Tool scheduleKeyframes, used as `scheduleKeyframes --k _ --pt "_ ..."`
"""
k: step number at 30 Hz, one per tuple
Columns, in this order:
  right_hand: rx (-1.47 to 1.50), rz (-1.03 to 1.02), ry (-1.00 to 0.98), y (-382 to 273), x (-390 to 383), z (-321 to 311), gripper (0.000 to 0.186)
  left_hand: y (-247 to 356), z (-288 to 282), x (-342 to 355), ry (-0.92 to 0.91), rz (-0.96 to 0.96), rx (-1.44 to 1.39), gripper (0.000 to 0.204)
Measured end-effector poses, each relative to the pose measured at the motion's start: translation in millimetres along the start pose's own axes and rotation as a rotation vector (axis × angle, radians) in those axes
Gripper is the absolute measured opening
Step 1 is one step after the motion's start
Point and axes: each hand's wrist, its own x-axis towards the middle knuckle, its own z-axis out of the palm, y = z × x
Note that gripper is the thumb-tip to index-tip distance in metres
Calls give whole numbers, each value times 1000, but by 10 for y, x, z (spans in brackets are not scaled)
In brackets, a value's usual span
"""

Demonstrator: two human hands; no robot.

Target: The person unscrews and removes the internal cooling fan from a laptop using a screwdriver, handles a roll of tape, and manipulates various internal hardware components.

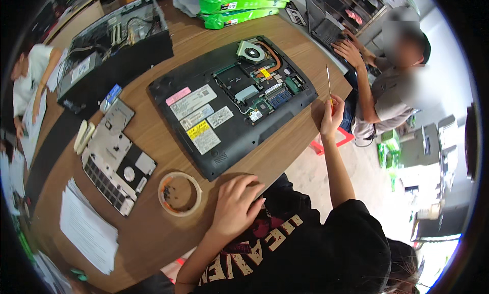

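Observation:
An upside-down black laptop (pixel 204 141) lies on the table with part of its underside uncovered, showing a cooling fan (pixel 252 52), a copper heat pipe (pixel 275 64) and a blue memory module (pixel 280 99). My right hand (pixel 331 122), off the laptop's right side, is closed round the handle of a screwdriver (pixel 328 80) whose thin shaft points upward. At the table's near edge rests my left hand (pixel 236 206), fingers loosely apart and holding nothing. Beside it is a roll of tape (pixel 162 194) with small dark screws inside its ring.
Left of the laptop lie a removed cover panel (pixel 109 154), a white tool-like object (pixel 83 136) and stacked papers (pixel 86 228). An opened computer case (pixel 122 70) stands farther back, near green packages (pixel 239 18). One person types on a laptop (pixel 326 31) at right; another sits far left.

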Motion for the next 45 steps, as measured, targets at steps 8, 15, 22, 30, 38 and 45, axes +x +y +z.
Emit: scheduleKeyframes --k 8,15,22,30,38,45 --pt "-16 91 5 -75 -13 -47 19 -3 -8 -51 51 55 -362 21" --pt "3 68 50 -26 36 54 18 -51 7 -237 197 -173 -976 10" --pt "-53 74 124 48 38 -14 18 -16 4 -209 67 -257 -926 12" --pt "-213 -140 77 -157 -88 167 27 9 111 -191 306 -341 -867 14" --pt "-374 -44 95 -276 -74 -260 21 64 246 -178 283 -222 -743 13" --pt "148 145 -132 -41 295 -190 15 192 189 32 261 -307 -401 11"
